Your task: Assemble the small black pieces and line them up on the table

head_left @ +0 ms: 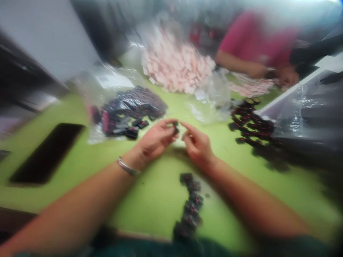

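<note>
My left hand [160,138] pinches a small dark part [175,127] between thumb and fingertips, above the green table. Just right of it is my right hand [197,142], its fingers bent and drawn together near the part; blur hides whether anything is between them. Below the hands, a row of black pieces with red marks [192,210] runs toward the table's near edge. Left of my left hand, an open clear plastic bag [115,80] holds many similar black pieces [134,107], a few lying at its mouth.
A dark rectangular phone-like object [48,153] lies at the left. Pale pink pieces [177,67] are heaped at the back, beside clear plastic [214,92]. More black pieces [252,125] lie at the right. Across the table, a person in pink [257,43] handles pale strips.
</note>
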Tool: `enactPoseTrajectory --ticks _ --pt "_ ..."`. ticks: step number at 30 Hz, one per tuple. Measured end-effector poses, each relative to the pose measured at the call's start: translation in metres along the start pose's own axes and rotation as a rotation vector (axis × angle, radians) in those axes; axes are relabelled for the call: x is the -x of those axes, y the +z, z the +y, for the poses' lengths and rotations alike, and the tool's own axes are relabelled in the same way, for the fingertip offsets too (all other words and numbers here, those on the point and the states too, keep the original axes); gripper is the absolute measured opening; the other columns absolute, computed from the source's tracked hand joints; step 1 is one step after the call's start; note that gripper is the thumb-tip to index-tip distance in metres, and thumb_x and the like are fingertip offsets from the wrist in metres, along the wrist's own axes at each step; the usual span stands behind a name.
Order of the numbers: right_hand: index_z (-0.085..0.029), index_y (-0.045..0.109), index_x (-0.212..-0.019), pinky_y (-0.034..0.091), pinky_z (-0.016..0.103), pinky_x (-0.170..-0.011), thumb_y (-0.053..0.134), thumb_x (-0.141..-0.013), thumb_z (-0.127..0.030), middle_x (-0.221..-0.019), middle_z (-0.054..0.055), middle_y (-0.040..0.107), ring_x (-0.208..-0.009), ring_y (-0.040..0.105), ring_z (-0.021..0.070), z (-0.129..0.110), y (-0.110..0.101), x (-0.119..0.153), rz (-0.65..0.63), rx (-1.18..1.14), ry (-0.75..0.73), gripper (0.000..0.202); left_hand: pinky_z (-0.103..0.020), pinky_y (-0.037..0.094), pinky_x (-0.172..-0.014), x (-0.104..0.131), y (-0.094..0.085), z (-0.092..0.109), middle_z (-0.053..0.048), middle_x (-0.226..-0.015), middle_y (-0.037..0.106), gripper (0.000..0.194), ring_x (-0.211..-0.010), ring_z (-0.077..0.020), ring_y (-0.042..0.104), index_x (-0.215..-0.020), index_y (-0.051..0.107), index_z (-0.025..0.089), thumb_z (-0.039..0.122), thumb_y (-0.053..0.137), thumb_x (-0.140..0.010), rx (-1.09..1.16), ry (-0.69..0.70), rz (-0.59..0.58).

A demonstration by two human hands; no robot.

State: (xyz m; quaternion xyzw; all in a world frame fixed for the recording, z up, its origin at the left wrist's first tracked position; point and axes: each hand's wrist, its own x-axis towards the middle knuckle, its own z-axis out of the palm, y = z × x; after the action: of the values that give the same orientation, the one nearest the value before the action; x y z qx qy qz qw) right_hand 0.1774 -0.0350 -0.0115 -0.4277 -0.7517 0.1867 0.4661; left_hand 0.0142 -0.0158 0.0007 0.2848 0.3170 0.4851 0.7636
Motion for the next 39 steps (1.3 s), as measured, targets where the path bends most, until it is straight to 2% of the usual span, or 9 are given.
enactPoseTrajectory --ticks 3,6,9,16,22,31,33,36,39 --pt "-0.016 0.065 -0.106 0.047 0.023 -0.056 0.052 -0.082 -0.019 -0.064 -0.002 0.061 -0.054 0.053 0.0096 -0.005 -0.005 -0.006 0.099 -0.144 0.243 0.027 -0.020 0.047 -0.058 0.002 0.000 0.000 -0.002 -0.077 0.065 0.040 -0.063 -0.0103 0.062 -0.102 0.062 0.014 0.017 0.078 -0.066 -0.086 -0.007 -0.041" --pt "-0.016 0.066 -0.074 0.040 0.021 -0.045 0.060 -0.077 -0.026 -0.059 -0.002 0.059 -0.045 0.047 0.0077 -0.010 -0.009 -0.012 0.033 -0.215 0.486 0.012 -0.019 0.045 -0.056 0.002 0.000 -0.003 -0.003 -0.079 0.065 0.040 -0.065 -0.0104 0.062 -0.102 0.062 0.015 0.020 0.079 -0.066 -0.180 -0.006 -0.057" --pt "-0.016 0.064 -0.071 0.031 0.020 -0.035 0.063 -0.077 -0.033 -0.049 -0.005 0.052 -0.036 0.038 0.0058 -0.014 -0.011 -0.014 -0.038 -0.310 0.636 0.018 -0.020 0.044 -0.057 0.002 -0.001 -0.006 -0.003 -0.081 0.065 0.040 -0.065 -0.0104 0.062 -0.101 0.063 0.015 0.022 0.080 -0.066 -0.205 0.011 -0.061" --pt "-0.018 0.057 -0.068 0.030 0.019 -0.033 0.065 -0.074 -0.037 -0.043 -0.008 0.047 -0.032 0.039 0.0058 -0.015 -0.010 -0.013 -0.079 -0.419 0.709 0.022 -0.024 0.046 -0.064 0.002 0.000 -0.008 -0.002 -0.078 0.066 0.036 -0.064 -0.0106 0.061 -0.098 0.064 0.015 0.024 0.079 -0.067 -0.249 0.058 -0.084" --pt "-0.020 0.051 -0.066 0.030 0.020 -0.033 0.059 -0.077 -0.034 -0.043 -0.009 0.045 -0.031 0.038 0.0069 -0.015 -0.008 -0.012 -0.111 -0.330 0.685 0.019 -0.024 0.047 -0.064 0.001 -0.001 -0.014 -0.003 -0.080 0.066 0.035 -0.064 -0.0102 0.060 -0.099 0.064 0.014 0.024 0.077 -0.069 -0.304 0.098 -0.072" --pt "-0.021 0.042 -0.058 0.034 0.023 -0.048 0.053 -0.071 -0.021 -0.051 -0.005 0.048 -0.049 0.042 0.0096 -0.002 0.006 -0.011 -0.035 -0.001 0.445 0.017 -0.024 0.048 -0.062 0.000 0.000 -0.022 -0.003 -0.074 0.067 0.037 -0.059 -0.0093 0.059 -0.101 0.063 0.010 0.022 0.076 -0.068 -0.380 0.123 0.013" --pt "-0.021 0.045 -0.060 0.033 0.023 -0.045 0.054 -0.072 -0.024 -0.051 -0.005 0.049 -0.046 0.042 0.0089 -0.003 0.003 -0.011 -0.054 -0.099 0.497 0.016 -0.024 0.049 -0.064 0.000 0.001 -0.021 -0.003 -0.073 0.068 0.040 -0.060 -0.0099 0.061 -0.102 0.062 0.011 0.023 0.078 -0.067 -0.309 0.088 -0.005" --pt "-0.021 0.050 -0.069 0.029 0.020 -0.035 0.057 -0.076 -0.034 -0.047 -0.007 0.048 -0.036 0.037 0.0072 -0.007 -0.002 -0.011 -0.092 -0.389 0.700 0.017 -0.026 0.049 -0.066 0.000 0.002 -0.018 -0.003 -0.071 0.068 0.044 -0.061 -0.0111 0.063 -0.101 0.060 0.011 0.024 0.081 -0.064 -0.192 0.027 -0.052" --pt "-0.020 0.050 -0.070 0.024 0.018 -0.029 0.062 -0.073 -0.039 -0.047 -0.007 0.049 -0.032 0.034 0.0053 -0.009 -0.004 -0.011 -0.094 -0.575 0.823 0.023 -0.025 0.049 -0.065 0.000 0.002 -0.016 -0.004 -0.073 0.068 0.046 -0.062 -0.0111 0.063 -0.101 0.060 0.011 0.025 0.082 -0.063 -0.163 0.005 -0.076"
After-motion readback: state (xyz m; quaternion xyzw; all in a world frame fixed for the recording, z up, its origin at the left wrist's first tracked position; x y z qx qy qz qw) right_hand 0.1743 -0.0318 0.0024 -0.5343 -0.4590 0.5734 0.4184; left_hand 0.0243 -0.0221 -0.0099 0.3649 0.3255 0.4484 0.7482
